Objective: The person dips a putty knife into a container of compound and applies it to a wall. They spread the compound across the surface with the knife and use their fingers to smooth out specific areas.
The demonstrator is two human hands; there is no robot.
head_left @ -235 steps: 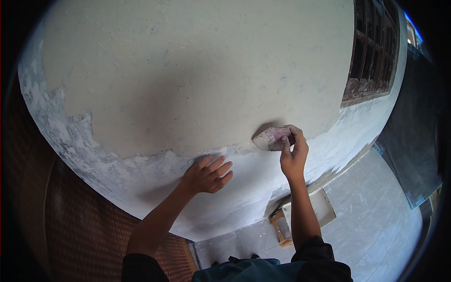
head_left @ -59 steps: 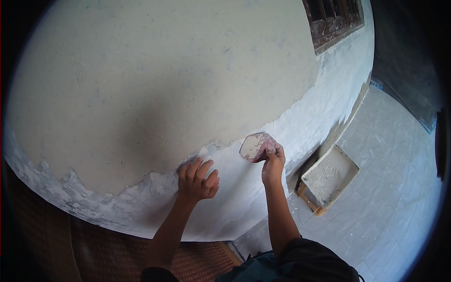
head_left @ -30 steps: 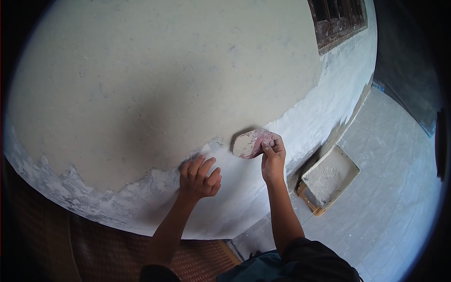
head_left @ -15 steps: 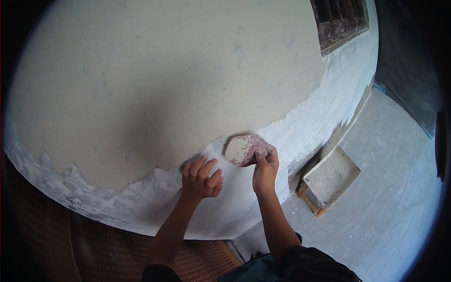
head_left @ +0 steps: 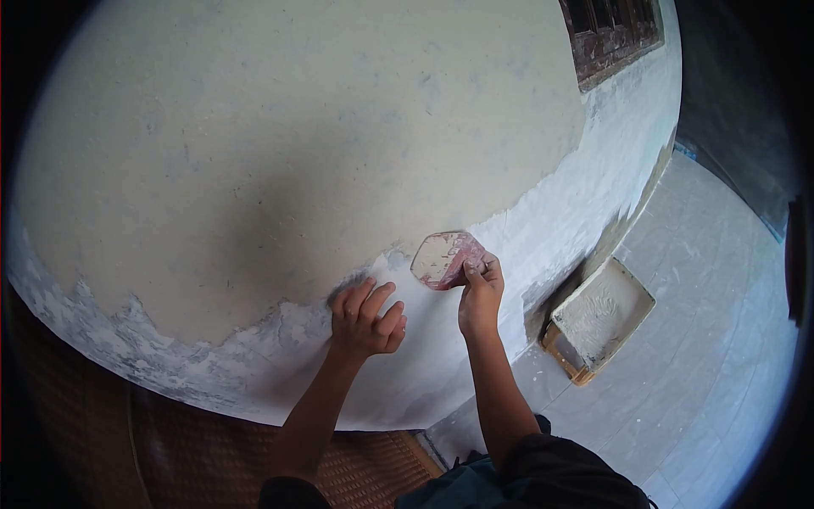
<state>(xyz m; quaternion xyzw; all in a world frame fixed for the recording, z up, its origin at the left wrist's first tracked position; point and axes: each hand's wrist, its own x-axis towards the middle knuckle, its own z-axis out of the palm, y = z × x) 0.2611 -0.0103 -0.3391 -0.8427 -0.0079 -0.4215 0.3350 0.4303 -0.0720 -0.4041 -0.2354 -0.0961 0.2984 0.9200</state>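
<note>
In my right hand (head_left: 481, 293) is a flat red putty spreader (head_left: 441, 260), pinched at its right edge between thumb and fingers. Dried, pale putty coats much of its face, and it lies against or very close to the wall (head_left: 543, 212). A beige putty coat (head_left: 365, 161) covers the wall above, with a ragged lower border running just by the spreader. To the left, my left hand (head_left: 367, 321) rests on the white lower wall, fingers slightly bent and apart, holding nothing. Its fingertips touch near the putty's border.
On the grey tiled floor (head_left: 695, 339) at right stands a tray (head_left: 606, 310) of pale putty, close to the wall's foot. A brown window frame (head_left: 615, 47) is set in the wall at upper right. Brown woven matting (head_left: 356, 467) lies at lower left.
The spreader and my right hand have shifted slightly up along the wall, with the spreader's left end moving a little right. My left hand stays in nearly the same place.
</note>
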